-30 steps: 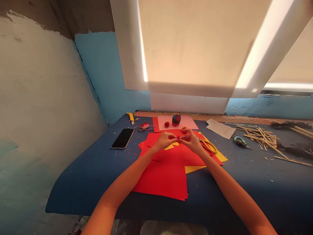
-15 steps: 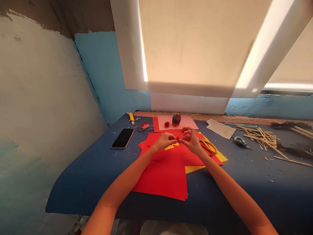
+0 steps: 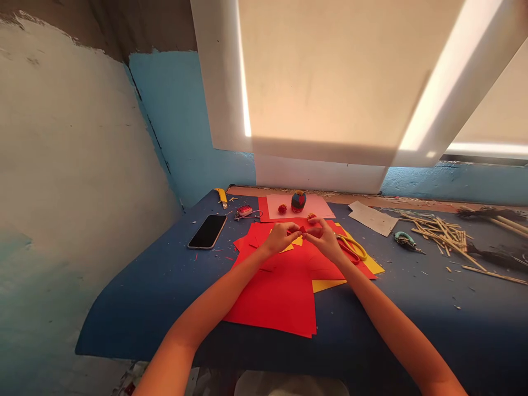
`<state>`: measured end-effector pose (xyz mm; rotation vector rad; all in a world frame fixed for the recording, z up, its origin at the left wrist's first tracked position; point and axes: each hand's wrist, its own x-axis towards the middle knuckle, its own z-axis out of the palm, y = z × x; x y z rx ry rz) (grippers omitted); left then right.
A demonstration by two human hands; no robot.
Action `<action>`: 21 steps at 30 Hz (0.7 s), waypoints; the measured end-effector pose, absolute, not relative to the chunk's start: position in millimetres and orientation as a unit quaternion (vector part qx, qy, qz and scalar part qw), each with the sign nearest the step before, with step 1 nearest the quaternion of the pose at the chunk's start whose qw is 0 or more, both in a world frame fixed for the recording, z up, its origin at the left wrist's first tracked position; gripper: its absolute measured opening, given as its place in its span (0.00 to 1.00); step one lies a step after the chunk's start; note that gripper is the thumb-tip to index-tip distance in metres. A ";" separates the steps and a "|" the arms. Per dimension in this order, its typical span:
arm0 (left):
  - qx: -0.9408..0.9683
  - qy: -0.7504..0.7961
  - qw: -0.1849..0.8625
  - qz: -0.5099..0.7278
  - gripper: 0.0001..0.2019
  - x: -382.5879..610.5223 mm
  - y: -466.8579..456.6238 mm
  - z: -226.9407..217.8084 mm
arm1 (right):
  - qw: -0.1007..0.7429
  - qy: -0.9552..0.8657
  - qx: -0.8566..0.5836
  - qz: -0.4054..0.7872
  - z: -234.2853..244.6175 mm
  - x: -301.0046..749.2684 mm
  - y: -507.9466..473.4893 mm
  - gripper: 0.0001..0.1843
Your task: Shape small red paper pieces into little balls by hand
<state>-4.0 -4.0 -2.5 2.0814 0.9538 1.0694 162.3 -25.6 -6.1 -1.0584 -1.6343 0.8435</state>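
Red on red: a small red paper piece (image 3: 302,229) is held just above the far end of the spread of large red paper sheets (image 3: 280,291) that lies on the blue tabletop (image 3: 144,286). The left hand (image 3: 281,237) closes its fingertips on the piece from the left and the right hand (image 3: 325,240) closes on it from the right. The fingertips meet in the middle, and the piece is equally near both hands. It is too small to tell its shape or long axis, though it looks folded. Yellow-handled scissors (image 3: 353,247) lie at the sheets' right edge, just beside the right wrist and nearer that hand than the left. A black slab phone (image 3: 207,231) lies left of the sheets, and a small blue and red round ornament (image 3: 298,201) stands beyond their far end.
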 end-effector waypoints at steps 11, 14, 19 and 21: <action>0.776 0.362 0.217 0.470 0.10 0.0 -8.3 -1.4 | 0.516 -0.739 -0.395 0.178 -15.8 156.8 -18.4 0.18; 0.799 0.379 0.143 0.444 0.10 -1.5 -7.5 -1.4 | 0.509 -0.746 -0.400 0.156 -17.3 157.3 -18.1 0.16; 0.813 0.412 0.085 0.403 0.09 -0.5 -9.6 -2.7 | 0.524 -0.733 -0.415 0.125 -15.0 155.1 -22.5 0.14; 0.811 0.414 0.089 0.405 0.10 1.0 -11.0 -2.9 | 0.530 -0.726 -0.421 0.120 -12.8 153.0 -25.6 0.15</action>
